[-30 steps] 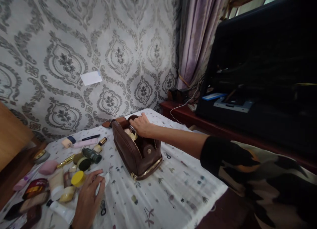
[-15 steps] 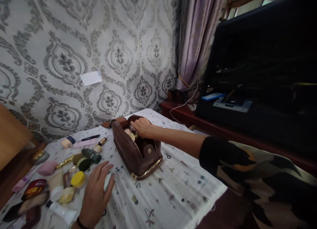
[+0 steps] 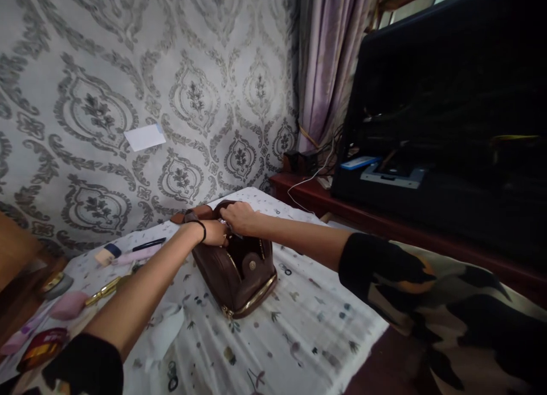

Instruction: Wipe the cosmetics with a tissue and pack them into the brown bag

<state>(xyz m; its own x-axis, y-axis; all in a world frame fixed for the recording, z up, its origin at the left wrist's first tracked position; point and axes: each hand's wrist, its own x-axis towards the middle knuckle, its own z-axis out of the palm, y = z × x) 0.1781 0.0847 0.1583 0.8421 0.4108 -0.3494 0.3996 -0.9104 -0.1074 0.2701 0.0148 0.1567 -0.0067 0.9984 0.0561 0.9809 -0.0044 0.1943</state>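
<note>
A brown leather pouch (image 3: 239, 272) with a gold zip stands on a table under a white printed cloth (image 3: 299, 332). Both my hands meet at its open top. My left hand (image 3: 213, 233), a dark band on its wrist, grips the near rim of the opening with closed fingers. My right hand (image 3: 237, 217) is closed over the top from the far side, pinching the rim or something small inside; what lies between its fingers is hidden. The contents of the pouch are covered by my hands.
Cosmetics lie on the cloth at the left: a pink sponge (image 3: 68, 305), a gold tube (image 3: 102, 292), a pink tube (image 3: 134, 255), a red compact (image 3: 41, 347). A dark television (image 3: 448, 115) on a red-brown stand (image 3: 311, 194) fills the right. Patterned wall behind.
My left hand has left the cosmetics at the lower left and reached across to the top of the pouch. My right hand has stayed on the pouch. The camera has shifted slightly.
</note>
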